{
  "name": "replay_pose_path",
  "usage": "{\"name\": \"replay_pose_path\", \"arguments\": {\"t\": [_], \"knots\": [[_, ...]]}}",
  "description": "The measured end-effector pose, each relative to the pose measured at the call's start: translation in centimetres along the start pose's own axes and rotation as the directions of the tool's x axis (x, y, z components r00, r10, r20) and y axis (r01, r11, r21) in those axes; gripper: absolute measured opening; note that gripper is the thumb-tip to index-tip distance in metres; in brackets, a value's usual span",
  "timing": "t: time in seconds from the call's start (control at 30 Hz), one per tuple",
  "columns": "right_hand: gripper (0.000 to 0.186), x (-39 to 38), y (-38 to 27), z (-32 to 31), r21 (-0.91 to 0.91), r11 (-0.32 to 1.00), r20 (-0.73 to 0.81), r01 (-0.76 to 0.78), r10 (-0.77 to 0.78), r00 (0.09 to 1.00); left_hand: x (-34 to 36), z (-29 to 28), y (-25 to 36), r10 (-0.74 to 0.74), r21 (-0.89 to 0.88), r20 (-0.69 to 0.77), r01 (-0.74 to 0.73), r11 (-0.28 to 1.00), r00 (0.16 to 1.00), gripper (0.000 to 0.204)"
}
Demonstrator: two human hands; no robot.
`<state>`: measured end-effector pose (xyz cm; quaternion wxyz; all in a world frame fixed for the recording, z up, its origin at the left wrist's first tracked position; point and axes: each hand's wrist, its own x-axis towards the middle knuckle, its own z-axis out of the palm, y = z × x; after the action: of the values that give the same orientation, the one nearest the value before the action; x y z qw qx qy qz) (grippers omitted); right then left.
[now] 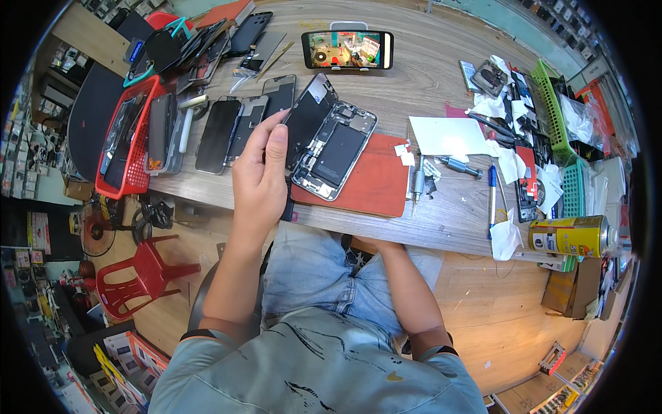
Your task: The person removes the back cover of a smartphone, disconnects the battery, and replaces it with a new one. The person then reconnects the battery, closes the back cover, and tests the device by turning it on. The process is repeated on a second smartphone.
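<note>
My left hand (265, 159) grips an opened phone (334, 152) by the raised dark screen assembly (308, 110) at its left side, with the thumb upright over it. The silver-edged body shows its black battery and inner boards, tilted over the red pad (379, 179) on the desk. My right hand (376, 243) is mostly hidden under the desk's front edge, at the end of my forearm by my lap; its fingers cannot be seen. Screwdrivers (418, 181) and small bits lie just right of the pad, beside a white sheet (445, 134).
The wooden desk (420, 90) holds a propped phone (348, 50) at the back, several phones (217, 134) and a red basket (103, 181) at left. At right are clutter, green baskets (548, 103) and a yellow can (565, 236). A red chair (148, 276) stands below left.
</note>
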<state>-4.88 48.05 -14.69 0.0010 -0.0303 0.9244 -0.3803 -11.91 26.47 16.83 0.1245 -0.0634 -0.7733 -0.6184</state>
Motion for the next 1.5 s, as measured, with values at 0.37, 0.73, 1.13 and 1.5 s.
{"name": "replay_pose_path", "arguments": {"t": [0.37, 0.73, 1.13, 1.5], "knots": [[0.08, -0.4, -1.1, -0.6, -0.149, 0.987, 0.036, 0.065, -0.061, 0.998, -0.1, 0.2, 0.0, 0.01, -0.045, 0.028, -0.009, 0.999, 1.0, 0.038], [0.076, 0.2, -8.7, -6.1, 0.218, 0.975, 0.332, -0.046, -0.03, 0.943, -0.2, -0.5, 0.4, 0.019, -0.005, 0.088, -0.018, 1.0, 0.996, 0.038], [0.034, -5.9, -14.9, -7.9, -0.002, 0.952, 0.293, 0.306, -0.292, 0.91, -0.2, -1.3, 0.6, 0.051, 0.035, 0.143, -0.057, 0.998, 0.988, 0.043], [0.011, 1.9, -26.2, -23.0, -0.017, 0.912, -0.153, 0.409, -0.407, 0.901, -0.1, -1.1, 0.2, 0.149, 0.028, 0.178, -0.156, 0.987, 0.973, 0.043]]}}
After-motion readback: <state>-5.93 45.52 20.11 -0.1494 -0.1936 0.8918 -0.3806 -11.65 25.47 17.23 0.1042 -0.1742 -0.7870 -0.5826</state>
